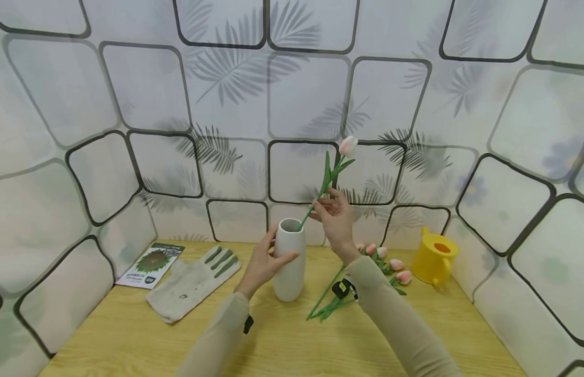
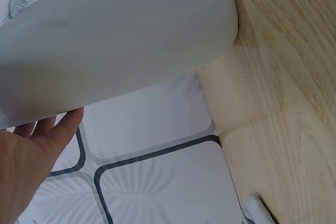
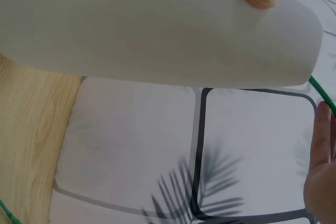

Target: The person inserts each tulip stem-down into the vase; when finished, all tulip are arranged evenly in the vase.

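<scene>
Left hand (image 1: 265, 263) curled part-way round the upright vase (image 1: 289, 275) on the bench (image 1: 278, 340), seemingly to steady it, I have the right hand (image 1: 337, 224) pinching the tulip (image 1: 326, 180) mid-stem, tilted so its lower end reaches into the vase.

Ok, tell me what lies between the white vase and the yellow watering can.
Pink tulips lie on the table there, partly hidden by the right sleeve, as the head view shows.
</scene>
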`<state>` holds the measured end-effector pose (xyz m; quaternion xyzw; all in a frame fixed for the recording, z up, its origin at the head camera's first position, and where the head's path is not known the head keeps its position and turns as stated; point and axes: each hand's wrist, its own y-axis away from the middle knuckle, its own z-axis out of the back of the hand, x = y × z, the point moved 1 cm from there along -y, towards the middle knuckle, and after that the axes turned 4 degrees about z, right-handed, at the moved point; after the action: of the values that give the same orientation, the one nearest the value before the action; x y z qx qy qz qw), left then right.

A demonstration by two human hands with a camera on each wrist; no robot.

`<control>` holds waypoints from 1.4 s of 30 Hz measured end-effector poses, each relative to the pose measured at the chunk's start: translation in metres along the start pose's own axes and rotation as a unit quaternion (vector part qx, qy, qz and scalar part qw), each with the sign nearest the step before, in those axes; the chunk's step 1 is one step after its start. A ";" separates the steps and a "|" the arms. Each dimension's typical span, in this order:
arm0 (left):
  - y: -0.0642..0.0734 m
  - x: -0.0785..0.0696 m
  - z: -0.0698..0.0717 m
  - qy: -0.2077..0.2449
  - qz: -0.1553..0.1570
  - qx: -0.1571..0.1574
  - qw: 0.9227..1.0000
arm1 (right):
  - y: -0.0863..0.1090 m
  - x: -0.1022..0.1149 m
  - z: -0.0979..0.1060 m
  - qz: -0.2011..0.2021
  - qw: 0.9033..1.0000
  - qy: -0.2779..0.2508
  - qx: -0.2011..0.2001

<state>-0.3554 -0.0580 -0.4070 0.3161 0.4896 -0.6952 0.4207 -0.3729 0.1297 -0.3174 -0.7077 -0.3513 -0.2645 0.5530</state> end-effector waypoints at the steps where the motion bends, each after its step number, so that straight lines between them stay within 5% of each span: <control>1: 0.000 0.000 0.000 0.000 -0.002 -0.001 1.000 | 0.001 -0.001 -0.001 0.001 1.000 0.005 0.008; 14: 0.003 -0.001 0.000 0.004 0.007 0.005 1.000 | 0.011 -0.005 -0.012 -0.027 0.989 0.116 0.083; 26: 0.004 0.000 0.001 0.003 -0.002 0.005 1.000 | 0.016 -0.005 -0.011 0.020 0.958 0.242 0.155; 42: 0.002 0.000 0.001 -0.005 0.001 0.006 1.000 | 0.019 -0.005 -0.013 0.045 0.939 0.282 0.193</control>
<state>-0.3534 -0.0596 -0.4071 0.3154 0.4832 -0.6992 0.4222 -0.3610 0.1132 -0.3290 -0.4992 -0.1930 -0.3551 0.7665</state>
